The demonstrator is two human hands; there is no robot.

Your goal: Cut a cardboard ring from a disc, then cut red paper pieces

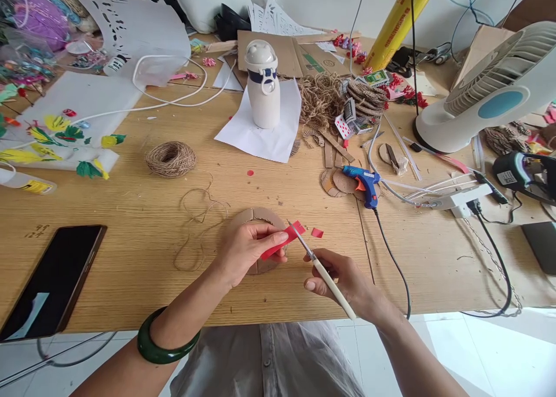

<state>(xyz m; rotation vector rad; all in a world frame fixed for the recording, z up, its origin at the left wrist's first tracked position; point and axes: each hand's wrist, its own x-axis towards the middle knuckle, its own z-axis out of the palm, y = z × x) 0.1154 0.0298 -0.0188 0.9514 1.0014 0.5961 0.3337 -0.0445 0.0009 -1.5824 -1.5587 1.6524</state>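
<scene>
My left hand (254,243) pinches a red strip (274,249) between thumb and fingers, its free end pointing up and to the right. In my right hand (343,278) is a pair of scissors (332,288) with a cream handle, the blades lying across the strip's free end. How far the blades are parted I cannot tell. A small red piece (317,233) lies on the table just right of the strip. Beneath my left hand rests a round cardboard piece (256,215), partly hidden by the hand. Loose twine (191,241) curls to its left.
A blue glue gun (362,183) with its cable lies at the right, near a power strip (460,199) and a fan (478,102). Further back stand a white bottle (264,99) and a twine ball (171,158). A phone (54,275) lies front left on the wooden table (143,206).
</scene>
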